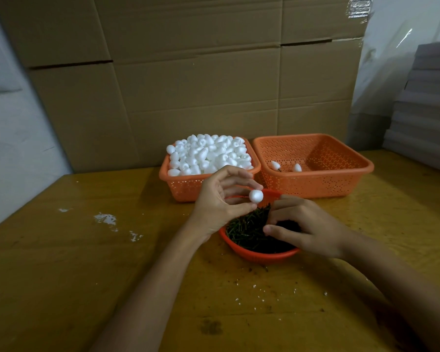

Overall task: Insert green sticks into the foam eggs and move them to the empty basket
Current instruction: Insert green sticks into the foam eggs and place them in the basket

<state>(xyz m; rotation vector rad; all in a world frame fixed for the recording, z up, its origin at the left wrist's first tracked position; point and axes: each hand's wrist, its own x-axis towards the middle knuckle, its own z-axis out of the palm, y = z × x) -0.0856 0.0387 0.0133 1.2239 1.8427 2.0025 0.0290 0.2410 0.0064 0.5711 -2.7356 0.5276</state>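
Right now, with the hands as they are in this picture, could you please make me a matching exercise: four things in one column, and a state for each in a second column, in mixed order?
Things
1. left hand
2. right hand
3. left basket
4. right basket

States
A. contains only two eggs
B. pinches one foam egg
C. heaped with white eggs
D. fingers down among the green sticks

Pairs: 1-B, 2-D, 3-C, 4-A
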